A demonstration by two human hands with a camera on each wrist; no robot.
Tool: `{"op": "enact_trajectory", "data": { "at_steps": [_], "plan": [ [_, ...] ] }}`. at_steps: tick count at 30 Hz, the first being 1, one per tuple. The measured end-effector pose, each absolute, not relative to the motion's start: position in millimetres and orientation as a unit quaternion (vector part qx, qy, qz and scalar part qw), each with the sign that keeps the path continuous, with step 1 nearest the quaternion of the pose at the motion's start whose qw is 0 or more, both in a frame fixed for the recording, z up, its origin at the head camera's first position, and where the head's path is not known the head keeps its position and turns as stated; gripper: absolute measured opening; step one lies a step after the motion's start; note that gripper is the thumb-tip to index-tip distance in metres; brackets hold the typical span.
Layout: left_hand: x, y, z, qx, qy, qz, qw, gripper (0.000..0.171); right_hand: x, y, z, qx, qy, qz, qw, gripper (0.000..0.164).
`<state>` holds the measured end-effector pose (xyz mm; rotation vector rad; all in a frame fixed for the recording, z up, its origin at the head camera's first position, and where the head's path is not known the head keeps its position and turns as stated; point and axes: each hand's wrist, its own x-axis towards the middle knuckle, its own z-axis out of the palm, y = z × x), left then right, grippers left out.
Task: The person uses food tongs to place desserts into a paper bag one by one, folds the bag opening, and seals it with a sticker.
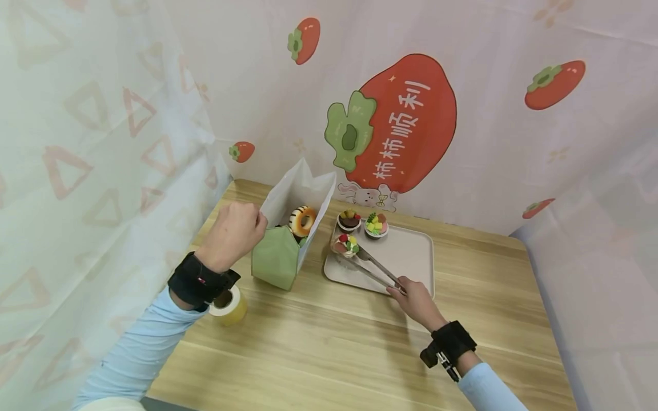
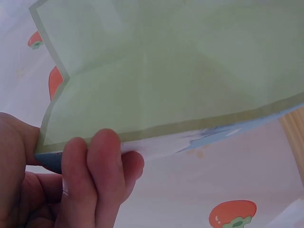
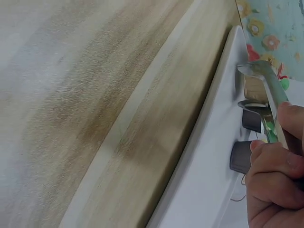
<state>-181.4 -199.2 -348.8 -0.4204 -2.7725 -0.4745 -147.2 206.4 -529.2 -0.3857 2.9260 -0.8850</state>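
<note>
My left hand (image 1: 233,234) pinches the top edge of a green and white paper bag (image 1: 275,260); in the left wrist view, the fingers (image 2: 105,156) and thumb close on its rim. A striped toy donut (image 1: 301,221) shows in the bag's mouth. My right hand (image 1: 418,302) grips metal tongs (image 1: 379,267), whose tips stand around a small fruit-topped cupcake (image 1: 346,244) at the left of the tray (image 1: 413,257). Behind it sit two dark-cupped cupcakes, one chocolate-topped (image 1: 349,220) and one fruit-topped (image 1: 377,226). In the right wrist view the tongs (image 3: 270,90) flank a light-brown cup.
A roll of yellow tape (image 1: 232,311) stands on the wooden table (image 1: 308,348), below my left wrist. Printed curtains (image 1: 493,154) enclose the table at the back and both sides. The bag stands just left of the tray.
</note>
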Motion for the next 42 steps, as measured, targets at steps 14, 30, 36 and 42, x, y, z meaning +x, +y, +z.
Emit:
{"op": "enact_trajectory", "data": {
  "at_steps": [14,30,36,42],
  "plan": [
    [-180.6,-199.2,-346.9,-0.141,-0.964,-0.180,0.135,0.042,-126.7,232.3,-475.3,-0.134,0.936,-0.324,0.029,0.020],
    [-180.2,-197.9,-345.3,-0.142,-0.965,-0.173,0.133,0.042,-130.2,237.5,-403.7,-0.163,0.931,-0.324,-0.023,0.016],
    [-180.2,-197.1,-345.6,-0.138,-0.967,-0.171,0.126,0.043,-136.6,232.6,-373.3,-0.178,0.928,-0.324,-0.040,0.014],
    [-180.5,-196.3,-345.7,-0.137,-0.968,-0.171,0.124,0.043,-149.0,215.8,-340.5,-0.188,0.930,-0.315,-0.032,0.019]
  ]
}}
